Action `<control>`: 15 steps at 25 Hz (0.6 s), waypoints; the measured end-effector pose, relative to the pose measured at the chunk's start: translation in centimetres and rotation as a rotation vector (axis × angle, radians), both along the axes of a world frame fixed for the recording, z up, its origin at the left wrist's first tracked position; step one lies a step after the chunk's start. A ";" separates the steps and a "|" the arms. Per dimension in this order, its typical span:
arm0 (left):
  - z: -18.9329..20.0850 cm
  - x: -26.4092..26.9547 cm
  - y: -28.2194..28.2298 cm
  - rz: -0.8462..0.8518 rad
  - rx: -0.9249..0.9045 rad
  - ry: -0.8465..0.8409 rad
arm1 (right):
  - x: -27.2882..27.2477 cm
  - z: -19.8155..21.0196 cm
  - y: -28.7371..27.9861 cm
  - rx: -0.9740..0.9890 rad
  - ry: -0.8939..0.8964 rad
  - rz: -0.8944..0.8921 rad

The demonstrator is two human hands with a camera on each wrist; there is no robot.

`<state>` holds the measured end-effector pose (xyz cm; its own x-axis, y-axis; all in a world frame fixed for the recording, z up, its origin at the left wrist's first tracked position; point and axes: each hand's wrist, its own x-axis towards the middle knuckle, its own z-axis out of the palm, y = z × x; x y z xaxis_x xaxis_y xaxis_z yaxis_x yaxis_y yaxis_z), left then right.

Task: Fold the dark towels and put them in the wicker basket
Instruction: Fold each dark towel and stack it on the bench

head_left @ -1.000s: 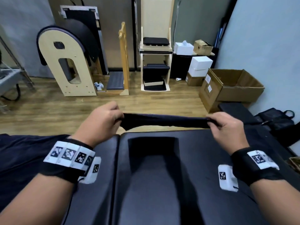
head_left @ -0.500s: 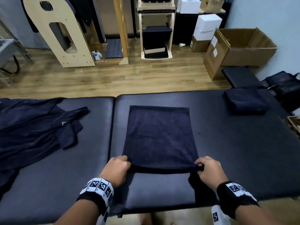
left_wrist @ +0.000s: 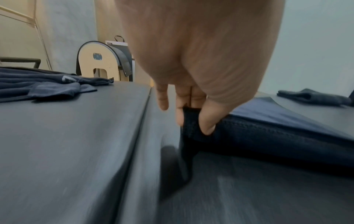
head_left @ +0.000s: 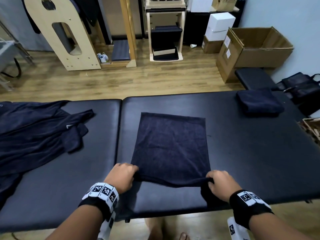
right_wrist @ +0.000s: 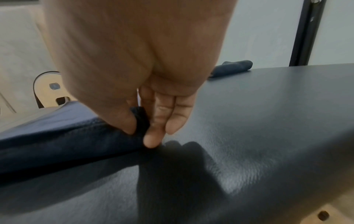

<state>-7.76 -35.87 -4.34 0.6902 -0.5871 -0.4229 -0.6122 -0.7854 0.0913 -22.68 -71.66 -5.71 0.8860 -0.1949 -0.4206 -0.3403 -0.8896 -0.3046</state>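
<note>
A dark navy towel [head_left: 170,146] lies spread on the black padded table [head_left: 251,153], its far edge flat and its near edge lifted. My left hand [head_left: 123,175] pinches the near left corner [left_wrist: 191,119] between thumb and fingers. My right hand [head_left: 219,182] pinches the near right corner [right_wrist: 141,119] the same way. A folded dark towel [head_left: 258,103] sits at the table's far right. A heap of unfolded dark towels [head_left: 34,134] covers the left end. A corner of the wicker basket [head_left: 311,129] shows past the table's right edge.
Beyond the table's far edge is wooden floor with an open cardboard box [head_left: 256,47], white boxes [head_left: 220,25], wooden exercise equipment [head_left: 62,33] and a black bag [head_left: 303,87]. My bare feet [head_left: 183,236] show below the near edge.
A second ago both hands held the towel stretched up in the air; they have brought it down and toward me, laying it flat on the table with only the near edge still raised.
</note>
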 end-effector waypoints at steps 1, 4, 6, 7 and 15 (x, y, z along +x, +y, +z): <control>0.2 0.8 -0.1 0.001 -0.016 0.022 | 0.3 0.6 -0.2 0.006 -0.005 -0.028; 1.3 4.4 -0.6 0.134 -0.123 0.113 | 2.1 1.6 -1.5 0.072 -0.086 -0.123; 2.4 7.3 -1.6 0.242 -0.184 0.091 | 4.1 2.5 -2.7 0.111 -0.137 -0.188; 3.1 9.0 -2.4 0.261 -0.209 0.070 | 5.5 3.1 -3.4 0.118 -0.170 -0.218; 5.1 21.6 -9.2 0.275 -0.389 -0.038 | 18.0 6.0 -6.7 -0.055 -0.268 -0.449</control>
<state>13.83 -45.02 0.80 0.8530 -0.4901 -0.1793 -0.3949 -0.8308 0.3922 -4.68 -78.38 0.24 0.7854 -0.5955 -0.1688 -0.6080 -0.6911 -0.3907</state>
